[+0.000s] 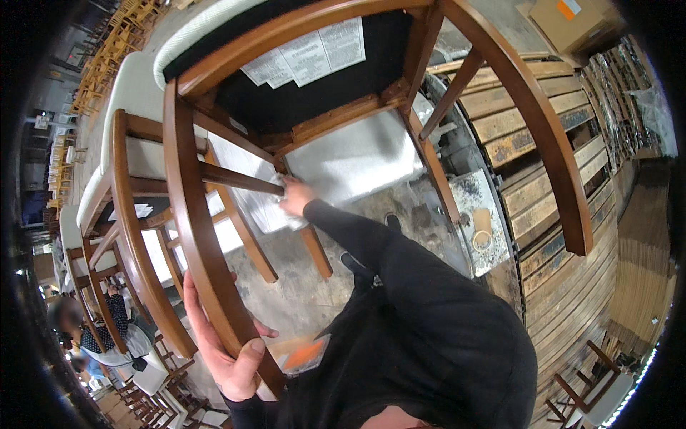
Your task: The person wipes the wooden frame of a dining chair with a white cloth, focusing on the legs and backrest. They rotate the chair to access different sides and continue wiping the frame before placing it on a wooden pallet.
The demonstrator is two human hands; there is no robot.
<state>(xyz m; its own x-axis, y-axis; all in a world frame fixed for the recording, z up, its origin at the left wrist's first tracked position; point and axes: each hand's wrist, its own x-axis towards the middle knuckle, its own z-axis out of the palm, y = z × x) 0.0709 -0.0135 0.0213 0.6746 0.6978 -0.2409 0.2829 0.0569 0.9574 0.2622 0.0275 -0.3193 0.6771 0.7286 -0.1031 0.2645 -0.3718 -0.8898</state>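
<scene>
Steady the glossy brown wooden chair leg (206, 247) with the left hand (230, 368) wrapped around it, while the right hand (295, 198), by the slim brown wooden stretcher (239, 179), has an unclear grip.

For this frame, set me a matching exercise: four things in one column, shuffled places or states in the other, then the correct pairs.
Things:
1. left hand
2. right hand
3. white sheets
4. cardboard box

Places or states:
A. on the black seat underside
B. at the far end of a brown crossbar
C. near the picture's upper right, bearing an orange label
D. gripping a brown chair leg

Pairs: 1-D, 2-B, 3-A, 4-C
</scene>
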